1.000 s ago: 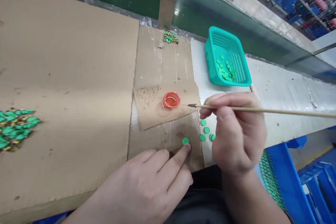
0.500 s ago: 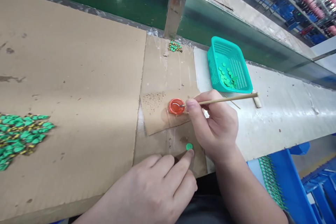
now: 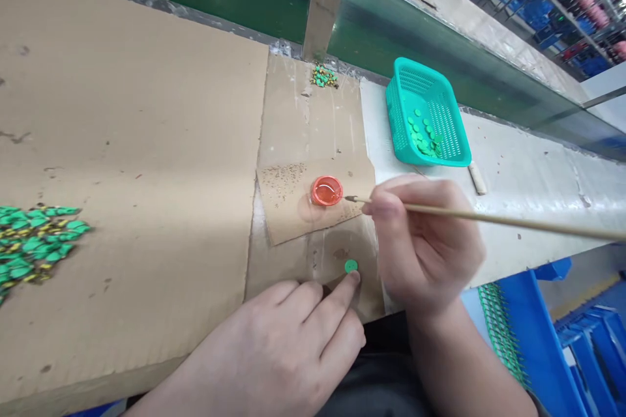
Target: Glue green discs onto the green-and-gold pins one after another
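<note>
My right hand (image 3: 425,241) is closed in a pinch round a thin paintbrush (image 3: 489,215) with a long wooden handle. The brush's dark tip points left and sits just outside the right rim of a small red pot (image 3: 327,191) of glossy orange-red liquid. My left hand (image 3: 298,339) lies low over the cardboard, its index finger stretched out and the other fingers loosely bent. That index fingertip touches the lower edge of a flat green disc (image 3: 351,266), which looks like a button with small holes. My left thumb is hidden.
A turquoise basket (image 3: 398,117) with several green discs stands at the back right. A pile of green and yellow pieces (image 3: 34,241) lies far left, a smaller one (image 3: 324,76) by the metal post (image 3: 325,6). A pale stub (image 3: 478,178) lies right of the basket.
My right hand has drawn the brush right, out of the red pot, and the handle now extends farther right. My left fingertip stays at the green disc. The view has shifted slightly.
</note>
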Motion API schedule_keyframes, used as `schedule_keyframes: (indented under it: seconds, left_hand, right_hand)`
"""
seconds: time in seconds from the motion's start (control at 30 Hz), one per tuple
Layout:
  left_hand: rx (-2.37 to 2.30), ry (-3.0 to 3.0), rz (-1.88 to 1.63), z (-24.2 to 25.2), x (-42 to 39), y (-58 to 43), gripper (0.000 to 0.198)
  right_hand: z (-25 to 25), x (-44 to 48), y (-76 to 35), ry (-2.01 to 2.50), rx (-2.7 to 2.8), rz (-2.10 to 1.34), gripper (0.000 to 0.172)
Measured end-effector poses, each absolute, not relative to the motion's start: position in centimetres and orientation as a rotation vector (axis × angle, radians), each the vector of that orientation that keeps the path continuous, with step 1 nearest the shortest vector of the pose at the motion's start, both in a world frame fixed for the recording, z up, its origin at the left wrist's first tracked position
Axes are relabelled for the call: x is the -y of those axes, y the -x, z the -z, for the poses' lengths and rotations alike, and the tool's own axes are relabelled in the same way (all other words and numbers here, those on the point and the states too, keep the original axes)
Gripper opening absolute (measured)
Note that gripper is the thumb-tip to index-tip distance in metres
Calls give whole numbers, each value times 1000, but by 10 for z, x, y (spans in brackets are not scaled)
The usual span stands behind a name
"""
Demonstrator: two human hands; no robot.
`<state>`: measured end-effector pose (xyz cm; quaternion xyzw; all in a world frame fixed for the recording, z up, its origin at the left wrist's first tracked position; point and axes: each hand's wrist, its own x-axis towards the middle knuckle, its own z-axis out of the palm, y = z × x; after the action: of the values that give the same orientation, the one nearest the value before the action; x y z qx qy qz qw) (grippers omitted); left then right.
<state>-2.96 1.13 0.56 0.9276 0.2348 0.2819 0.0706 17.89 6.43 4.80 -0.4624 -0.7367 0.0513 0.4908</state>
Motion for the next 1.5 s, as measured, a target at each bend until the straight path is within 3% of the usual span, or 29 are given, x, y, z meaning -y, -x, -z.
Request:
schedule_keyframes:
  seconds: [0.3,1.37,1.5]
  left_hand:
    - [-656,-2719,-885,-2,-11,29,26]
    - [-617,-2777,-819,-1,-15,31,25]
    - [-588,-2722,-843,-5,-20,32,25]
  right_hand:
    - [-23,14,-197,1097,1761,-65,20]
    - [-8,19,-200,1146,1593,-196,18]
    - [-15,20,-209,1211,1494,-331,28]
